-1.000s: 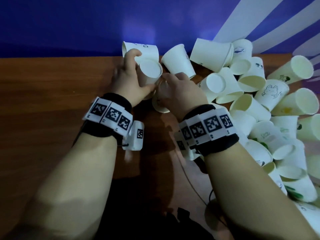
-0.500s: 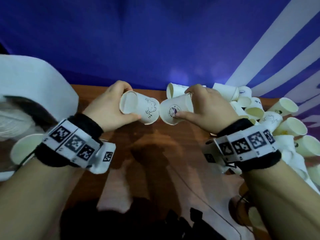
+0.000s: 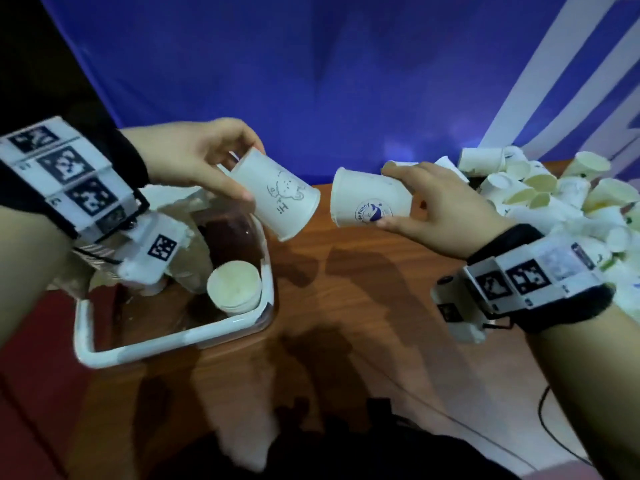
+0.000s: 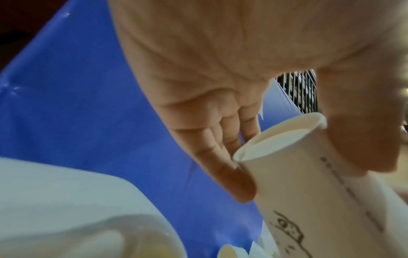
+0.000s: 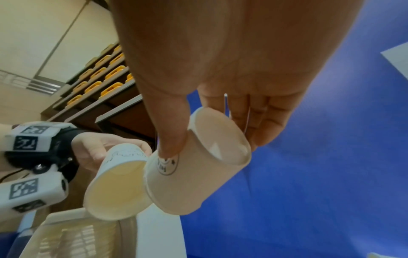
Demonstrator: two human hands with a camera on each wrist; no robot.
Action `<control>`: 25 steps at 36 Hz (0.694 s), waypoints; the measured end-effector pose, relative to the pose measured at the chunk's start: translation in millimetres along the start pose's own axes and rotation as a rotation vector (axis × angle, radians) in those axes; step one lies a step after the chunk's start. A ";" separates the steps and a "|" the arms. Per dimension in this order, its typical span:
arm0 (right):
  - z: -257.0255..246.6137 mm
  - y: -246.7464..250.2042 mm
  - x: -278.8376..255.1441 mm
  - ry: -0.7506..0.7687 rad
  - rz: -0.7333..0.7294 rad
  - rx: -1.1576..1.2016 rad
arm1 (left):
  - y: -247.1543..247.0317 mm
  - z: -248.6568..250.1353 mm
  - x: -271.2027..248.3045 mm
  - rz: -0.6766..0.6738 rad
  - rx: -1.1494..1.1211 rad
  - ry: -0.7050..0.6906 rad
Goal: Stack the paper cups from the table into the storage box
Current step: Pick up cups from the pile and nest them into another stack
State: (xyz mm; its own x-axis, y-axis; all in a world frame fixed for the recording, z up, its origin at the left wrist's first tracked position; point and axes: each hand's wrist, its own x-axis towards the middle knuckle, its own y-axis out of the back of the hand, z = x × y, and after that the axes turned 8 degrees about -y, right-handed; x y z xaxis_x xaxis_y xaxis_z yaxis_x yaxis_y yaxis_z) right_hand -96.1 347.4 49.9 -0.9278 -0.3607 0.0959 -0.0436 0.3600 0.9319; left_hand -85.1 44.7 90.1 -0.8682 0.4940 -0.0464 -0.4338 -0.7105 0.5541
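Two cups were in the air above the table (image 3: pixel 363 306), one in each hand, their mouths turned toward each other at the centre of the head view. The left hand (image 3: pixel 194 161) held the bear cup (image 3: pixel 277 199) near its base, thumb on the near side and fingers (image 4: pixel 223 157) curled round the far side, so the cup hung tilted with its mouth down and to the right. In the left wrist view the thumb and fingers were spread only as wide as the cup's base (image 4: pixel 280 137) and pressed against it. The right hand (image 3: pixel 440 213) pinched the logo cup (image 3: pixel 370 202) the same way, its thumb (image 5: pixel 170 129) on the printed wall and its fingers behind the base, the mouth facing left. The two rims were just beside each other; whether they touched could not be told.

At lower left of the head view sat the box (image 3: pixel 173 337), with a short stack (image 3: pixel 235 285) of cups standing in its right corner. At the right edge a pile (image 3: pixel 540 199) of loose cups lay on the table, well apart from the box.
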 end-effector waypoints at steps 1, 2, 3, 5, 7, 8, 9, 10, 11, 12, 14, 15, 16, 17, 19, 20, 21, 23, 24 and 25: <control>-6.3 -2.3 -1.7 -0.009 0.003 0.012 | -0.3 -1.6 -5.6 0.018 -0.020 -0.004; -11.0 -4.8 -2.5 -0.017 0.002 0.036 | -2.3 -5.2 -11.5 0.042 -0.064 -0.012; -14.6 -6.8 -2.8 -0.022 0.004 0.063 | -6.0 -9.5 -18.0 0.069 -0.115 -0.012; -23.1 -10.1 -4.8 -0.049 -0.007 0.116 | -16.2 -20.4 -30.4 0.135 -0.204 -0.019; -29.3 -14.5 -4.8 -0.076 -0.016 0.146 | -26.9 -31.3 -40.4 0.202 -0.222 -0.025; -33.7 -15.8 -4.9 -0.081 -0.022 0.151 | -32.2 -37.0 -45.0 0.244 -0.231 -0.024; -35.7 -18.9 -4.0 -0.084 -0.024 0.157 | -37.3 -42.5 -50.2 0.282 -0.243 -0.023; -37.6 -22.3 -3.3 -0.084 -0.027 0.161 | -42.3 -47.8 -56.0 0.309 -0.257 -0.025; -37.2 -26.0 -2.4 -0.087 -0.025 0.175 | -47.3 -53.8 -61.9 0.322 -0.269 -0.027; -37.1 -31.1 -2.4 -0.100 -0.024 0.191 | -52.2 -59.9 -68.8 0.328 -0.276 -0.034; -38.4 -40.2 -5.5 -0.143 -0.030 0.245 | -60.5 -69.9 -82.2 0.329 -0.264 -0.064; -39.5 -45.4 -7.2 -0.153 -0.039 0.280 | -64.3 -75.0 -88.4 0.330 -0.263 -0.070; -41.6 -50.4 -8.9 -0.158 -0.049 0.310 | -67.7 -80.1 -93.2 0.339 -0.277 -0.067; -43.7 -55.0 -10.1 -0.167 -0.064 0.333 | -70.9 -84.7 -97.3 0.358 -0.308 -0.056; -48.1 -63.8 -12.1 -0.191 -0.093 0.379 | -77.1 -95.0 -103.7 0.424 -0.377 -0.031; -49.4 -67.3 -12.8 -0.203 -0.103 0.394 | -80.0 -98.6 -104.4 0.454 -0.379 -0.020; -49.9 -70.3 -13.1 -0.212 -0.105 0.402 | -82.7 -102.7 -103.7 0.476 -0.363 -0.002; -52.2 -74.3 -15.1 -0.226 -0.105 0.419 | -88.0 -108.1 -99.1 0.490 -0.338 0.034; -53.2 -75.6 -15.8 -0.233 -0.100 0.432 | -90.6 -110.6 -96.1 0.484 -0.329 0.049; -54.1 -76.4 -16.4 -0.238 -0.091 0.442 | -94.1 -113.4 -93.3 0.475 -0.307 0.060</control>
State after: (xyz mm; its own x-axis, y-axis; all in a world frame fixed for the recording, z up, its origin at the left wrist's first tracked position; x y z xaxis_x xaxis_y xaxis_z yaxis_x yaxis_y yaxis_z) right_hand -57.5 279.3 -3.9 -0.9693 -0.2203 -0.1089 -0.2332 0.6847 0.6905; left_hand 9.4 8.6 -52.0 -0.9934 0.0615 0.0970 -0.0345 -0.9652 0.2592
